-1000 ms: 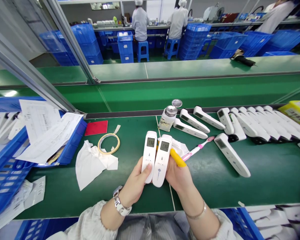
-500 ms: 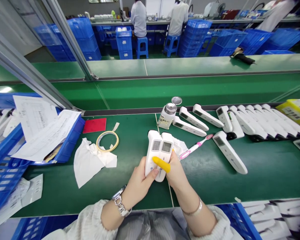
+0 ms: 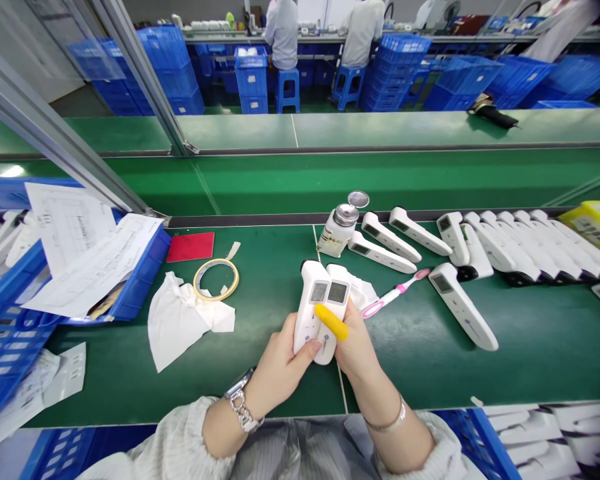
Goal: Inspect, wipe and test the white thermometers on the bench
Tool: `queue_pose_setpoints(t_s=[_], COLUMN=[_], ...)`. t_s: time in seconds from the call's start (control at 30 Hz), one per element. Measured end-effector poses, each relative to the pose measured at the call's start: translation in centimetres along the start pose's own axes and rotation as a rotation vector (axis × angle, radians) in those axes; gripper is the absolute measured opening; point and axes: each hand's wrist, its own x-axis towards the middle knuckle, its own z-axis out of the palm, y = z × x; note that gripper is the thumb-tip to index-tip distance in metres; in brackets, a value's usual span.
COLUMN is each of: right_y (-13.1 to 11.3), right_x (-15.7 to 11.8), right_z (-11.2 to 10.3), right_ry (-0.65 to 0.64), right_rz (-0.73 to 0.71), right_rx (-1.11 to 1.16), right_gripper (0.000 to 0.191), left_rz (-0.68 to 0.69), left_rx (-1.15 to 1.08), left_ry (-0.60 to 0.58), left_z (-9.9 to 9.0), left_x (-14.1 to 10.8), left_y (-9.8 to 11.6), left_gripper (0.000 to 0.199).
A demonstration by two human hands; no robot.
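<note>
Two white infrared thermometers with small grey screens are held side by side above the green bench, heads pointing away from me. My left hand is closed round the left thermometer, its thumb reaching across to the lower part of the right thermometer. Around that right one my right hand is closed; its thumb wears a yellow finger cot and lies across the thermometer fronts below the screens. Beyond my right hand lie a crumpled white cloth and a pink-and-white toothbrush.
An open-lidded pump bottle stands behind the hands. Several thermometers lie to the right, one closer. At left are a tape roll, white cloth, red card and blue crate with papers. People sit across.
Both hands and the two thermometers have shifted slightly right. The yellow-covered thumb is still across the fronts. The whole view has moved a little.
</note>
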Motion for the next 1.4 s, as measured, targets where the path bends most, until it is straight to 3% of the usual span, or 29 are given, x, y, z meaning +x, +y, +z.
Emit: queue_pose_setpoints(t_s=[0.2, 0.67, 1.4], right_y=[-0.2, 0.2, 0.8], right_x=[-0.1, -0.1, 0.1], right_z=[0.3, -0.4, -1.0], right_ry=[-0.052, -0.106, -0.146], right_rz=[0.013, 0.029, 0.007], right_rx=[-0.031, -0.074, -0.023], right_gripper=[0.046, 0.050, 0.042], left_rz=[0.004, 0.014, 0.030], left_rx=[-0.032, -0.071, -0.046], left_ry=[0.037, 0.033, 0.032], left_z=[-0.2, -0.2, -0.1], left_x=[0.0, 0.1, 0.1], left_y=[-0.2, -0.7, -0.5], left_gripper=[0.031, 0.032, 0.033])
